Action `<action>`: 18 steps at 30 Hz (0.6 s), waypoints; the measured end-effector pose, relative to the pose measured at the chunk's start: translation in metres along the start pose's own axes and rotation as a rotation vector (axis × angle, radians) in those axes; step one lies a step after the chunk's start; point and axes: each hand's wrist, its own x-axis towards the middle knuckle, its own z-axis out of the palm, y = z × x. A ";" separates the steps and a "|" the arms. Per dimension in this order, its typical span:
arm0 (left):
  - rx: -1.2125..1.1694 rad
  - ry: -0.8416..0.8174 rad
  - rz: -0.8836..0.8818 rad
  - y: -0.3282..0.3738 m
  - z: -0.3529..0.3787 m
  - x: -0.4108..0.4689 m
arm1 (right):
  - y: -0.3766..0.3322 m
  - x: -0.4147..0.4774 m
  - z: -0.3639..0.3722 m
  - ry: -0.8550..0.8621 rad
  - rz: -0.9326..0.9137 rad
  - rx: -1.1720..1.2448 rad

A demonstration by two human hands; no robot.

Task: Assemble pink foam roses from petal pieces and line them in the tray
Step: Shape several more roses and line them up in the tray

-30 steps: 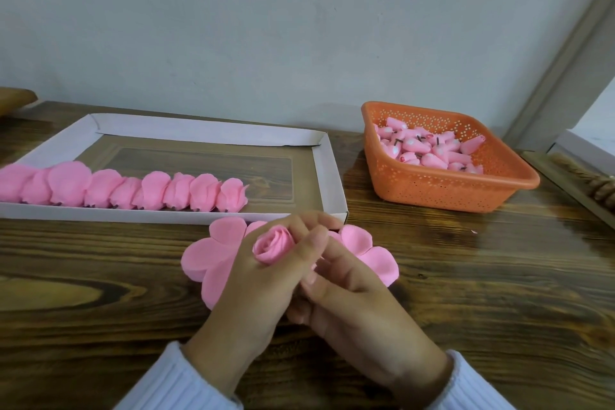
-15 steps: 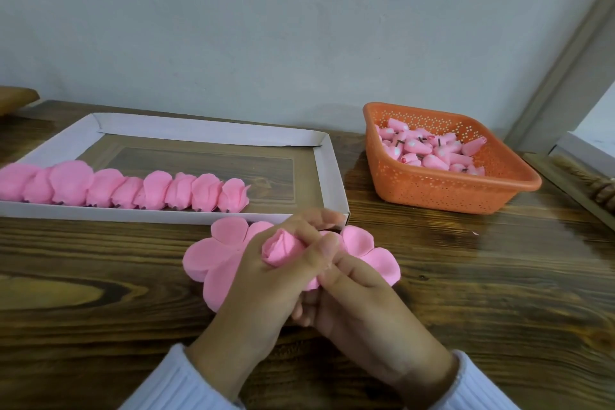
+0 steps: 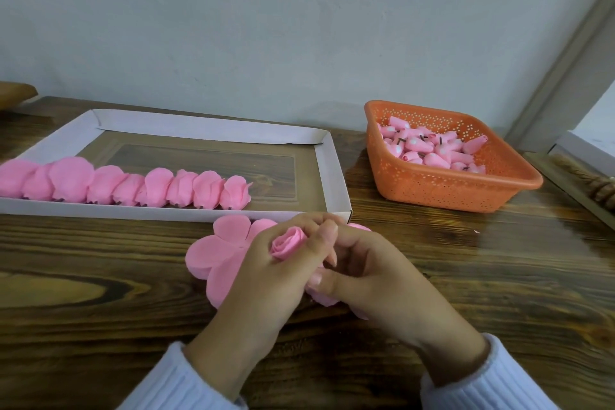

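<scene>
From the head view, your left hand curls round the rose bud, just this side of the tray's near right corner. Your right hand pinches the petal piece spread beneath it. The foam looks light, soft and easily creased, so grip low at the bud's base, gently. Finished roses line the tray's near wall from the left. The orange basket of spare buds sits far right on the tabletop, out of your way.

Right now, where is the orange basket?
Head view: the basket sits on the table, far right, just right of the tray.
</scene>
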 end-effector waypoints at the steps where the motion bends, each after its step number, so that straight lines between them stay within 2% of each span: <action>1: -0.034 -0.005 0.029 0.000 0.000 0.000 | -0.002 0.000 -0.002 -0.016 0.024 -0.046; 3: -0.090 0.048 0.087 -0.001 0.001 -0.001 | -0.006 0.003 -0.003 -0.030 0.100 -0.115; 7: -0.228 0.317 0.186 -0.003 -0.002 0.003 | -0.015 0.020 -0.015 -0.030 0.256 -0.274; 11: -0.292 0.575 0.164 -0.007 -0.009 0.008 | -0.026 0.066 -0.040 0.200 0.342 -0.205; 15: -0.270 0.631 0.168 -0.010 -0.007 0.008 | -0.006 0.130 -0.047 0.371 0.541 -0.059; 18: -0.214 0.592 0.210 -0.011 -0.003 0.003 | 0.012 0.157 -0.041 0.392 0.654 -0.233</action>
